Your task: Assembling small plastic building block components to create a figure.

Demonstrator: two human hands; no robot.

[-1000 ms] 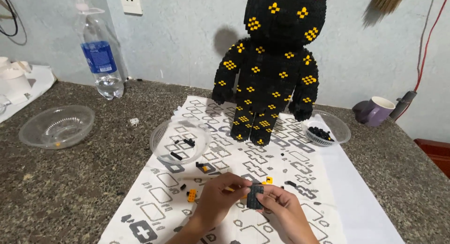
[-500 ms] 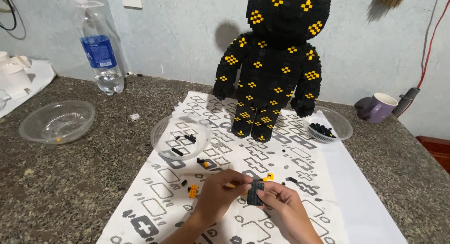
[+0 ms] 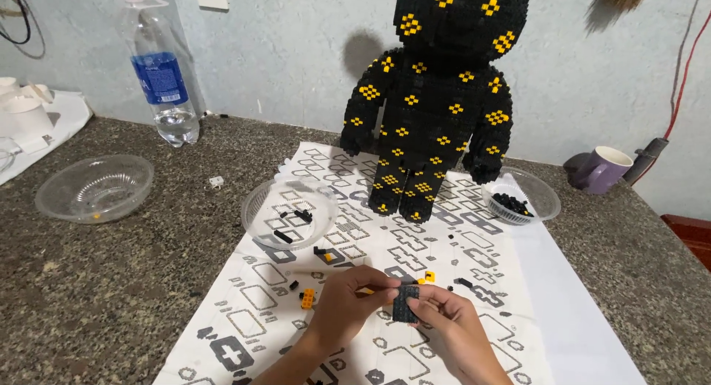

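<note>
A speckled grey stone table (image 3: pixel 111 281) carries a white paper sheet with grey block shapes (image 3: pixel 533 296). On the sheet stands a tall black brick bear with yellow dots (image 3: pixel 437 104). Near its feet sits a clear plastic bowl with a few black bits (image 3: pixel 289 215). The left hand (image 3: pixel 348 303) and right hand (image 3: pixel 452 329) are curled, both pinching a small dark flat brick plate (image 3: pixel 405 302) just above the sheet, close to the person.

I see soft, even indoor light from the front, slightly at 3 o'clock; the black block figure (image 3: pixel 433 96) throws a blurred shadow on the wall (image 3: pixel 296 52) toward 9 o'clock. The white patterned sheet (image 3: pixel 415 244) looks bright without glare. Focus stays sharp, with slight bending at the edges.
</note>
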